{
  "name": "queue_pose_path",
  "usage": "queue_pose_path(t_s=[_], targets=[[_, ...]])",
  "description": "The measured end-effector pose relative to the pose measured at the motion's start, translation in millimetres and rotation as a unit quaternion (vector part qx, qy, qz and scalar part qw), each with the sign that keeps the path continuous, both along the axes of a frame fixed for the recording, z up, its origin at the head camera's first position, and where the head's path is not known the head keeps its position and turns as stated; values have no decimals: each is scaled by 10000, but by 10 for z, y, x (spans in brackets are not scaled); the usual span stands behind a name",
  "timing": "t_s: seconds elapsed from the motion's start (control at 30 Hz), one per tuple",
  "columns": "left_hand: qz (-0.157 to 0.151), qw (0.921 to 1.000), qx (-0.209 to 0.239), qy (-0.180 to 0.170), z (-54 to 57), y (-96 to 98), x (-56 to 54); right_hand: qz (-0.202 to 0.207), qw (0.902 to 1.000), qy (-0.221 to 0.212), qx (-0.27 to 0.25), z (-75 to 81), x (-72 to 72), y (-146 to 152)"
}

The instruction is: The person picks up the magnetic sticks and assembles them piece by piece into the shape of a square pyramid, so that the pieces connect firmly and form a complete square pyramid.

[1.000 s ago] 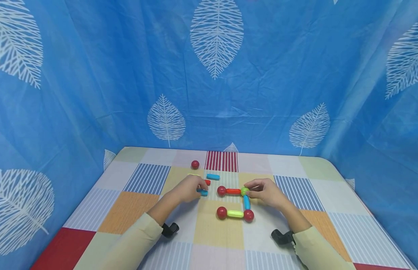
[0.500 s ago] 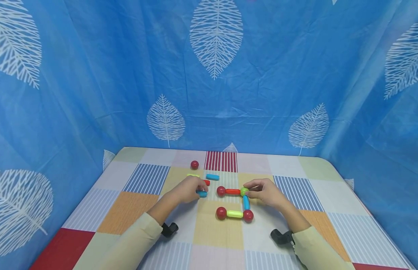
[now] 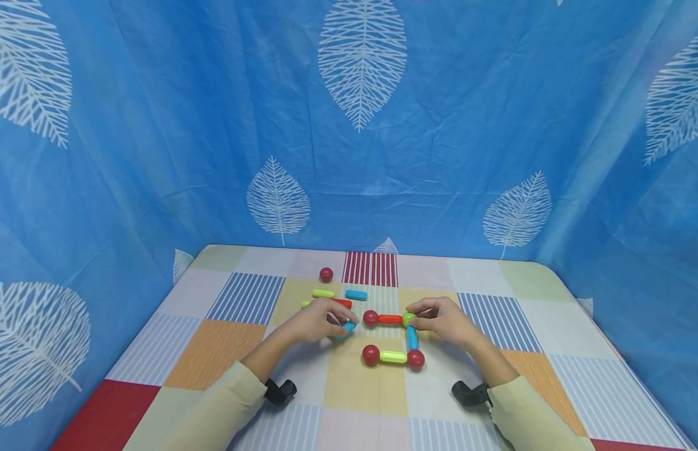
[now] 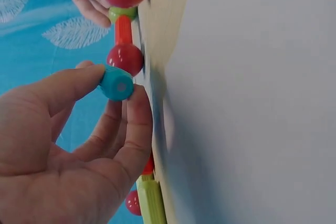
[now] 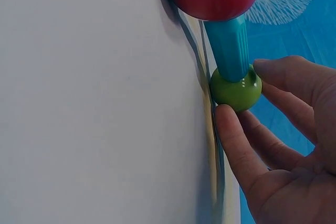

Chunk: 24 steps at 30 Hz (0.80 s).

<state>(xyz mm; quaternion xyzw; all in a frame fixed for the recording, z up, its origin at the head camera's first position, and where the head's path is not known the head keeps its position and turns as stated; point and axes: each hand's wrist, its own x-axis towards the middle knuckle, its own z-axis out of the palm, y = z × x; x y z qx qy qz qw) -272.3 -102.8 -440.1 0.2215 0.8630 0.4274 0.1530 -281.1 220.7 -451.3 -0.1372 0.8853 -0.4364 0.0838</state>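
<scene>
My left hand [image 3: 314, 321] pinches a blue rod [image 4: 116, 83] between thumb and fingers, tilted with one end toward the left wrist camera. Across from it, my right hand [image 3: 442, 321] holds a green ball [image 5: 236, 88] with thumb and fingertips. That ball joins a red rod [image 3: 390, 319] and a second blue rod [image 3: 412, 338] at a corner. A red ball [image 3: 370, 318] sits at the red rod's left end. Below, the second blue rod meets another red ball [image 3: 415, 359], and a yellow-green rod [image 3: 393, 357] links it to a red ball [image 3: 371, 355] on the left.
Behind my left hand lie a loose red rod [image 3: 343, 303], a yellow-green rod [image 3: 323, 293] and a blue rod [image 3: 356, 295]. A single red ball [image 3: 326, 274] rests farther back. A patchwork cloth [image 3: 366, 391] covers the table, and a blue leaf-patterned curtain [image 3: 439, 125] surrounds it.
My left hand has drawn the blue rod up and slightly right, turning it at a slant. More of the loose yellow-green rods now shows behind it. The right hand stays on the green ball.
</scene>
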Motion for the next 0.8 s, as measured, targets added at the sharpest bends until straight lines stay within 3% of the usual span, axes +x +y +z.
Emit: queue_pose_path(t_s=[0.43, 0.8], targets=[[382, 9974, 329, -523, -98, 106, 48, 28, 10000, -6, 29, -7, -3, -5], [682, 9950, 451, -573, -104, 236, 59, 40, 9999, 3, 134, -28, -26, -1]])
